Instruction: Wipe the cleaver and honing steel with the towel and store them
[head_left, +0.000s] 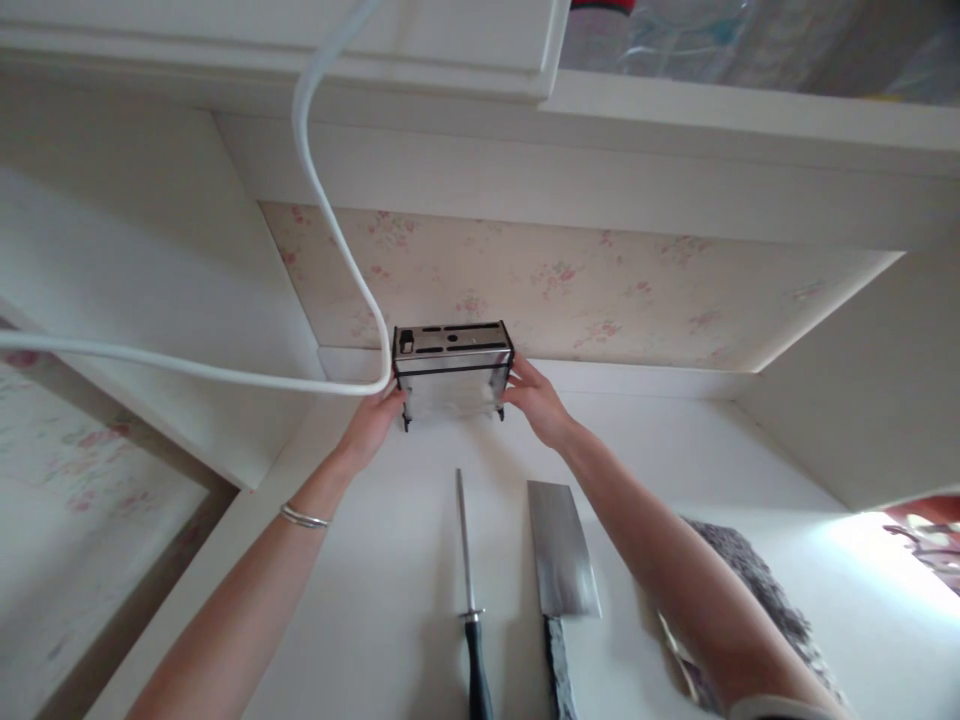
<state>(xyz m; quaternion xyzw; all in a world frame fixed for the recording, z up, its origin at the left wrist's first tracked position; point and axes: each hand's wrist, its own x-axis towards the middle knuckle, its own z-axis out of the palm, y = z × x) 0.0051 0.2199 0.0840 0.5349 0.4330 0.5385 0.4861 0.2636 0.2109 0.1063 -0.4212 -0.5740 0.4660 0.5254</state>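
Observation:
A metal knife block point(452, 368) with slots in its top stands at the back of a white counter point(390, 560), against the flowered wall. My left hand point(377, 418) grips its left side and my right hand point(535, 398) grips its right side. A sharpening steel point(466, 560) with a black handle and a broad cleaver point(559, 560) lie side by side on the counter in front of the block, between my forearms.
A white cable point(319, 190) hangs down from above and curves left past the block. A grey fuzzy cloth point(757, 580) lies under my right forearm. A white cabinet point(420, 40) hangs overhead, and side walls close in on both sides.

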